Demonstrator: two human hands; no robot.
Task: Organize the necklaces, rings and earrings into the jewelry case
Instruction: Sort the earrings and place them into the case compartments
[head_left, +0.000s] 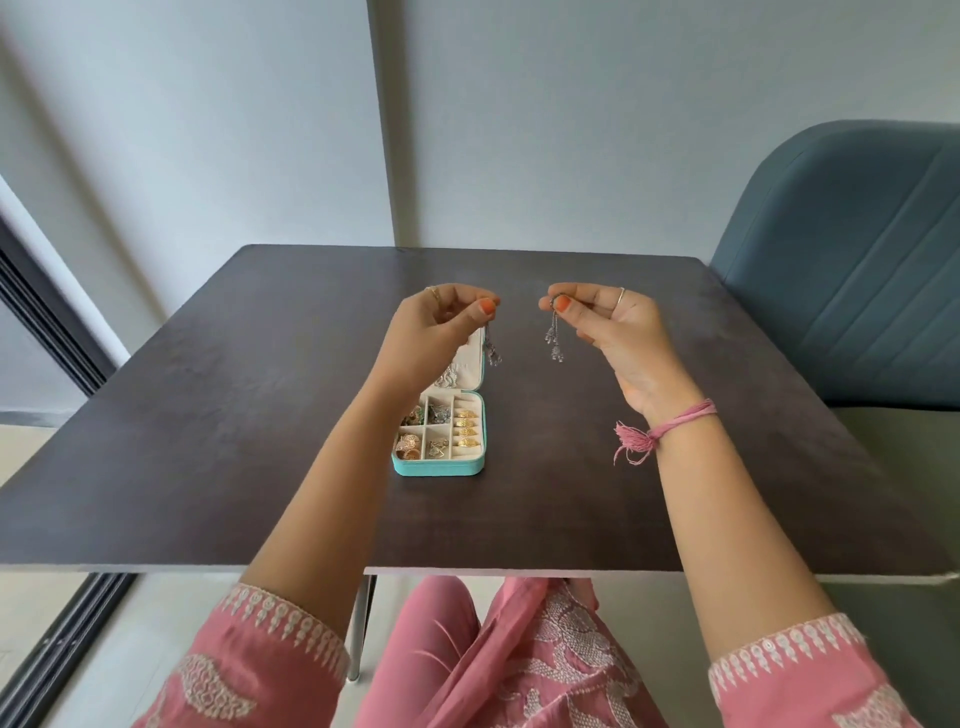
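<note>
A small teal jewelry case (439, 468) lies open on the dark table (208, 405), its cream compartments holding gold rings, earrings and other pieces. My left hand (436, 332) is raised above the case's lid and pinches a silver dangling earring (492, 352) between thumb and fingers. My right hand (608, 327) is held up to the right of the case and pinches a matching silver earring (554, 340) that hangs down from its fingertips. The two earrings hang apart, above the table.
A blue upholstered chair (852, 270) stands at the table's right side. Grey walls rise behind the table. A dark sliding-door frame (47, 312) runs along the left. My pink-clad lap shows below the table's near edge.
</note>
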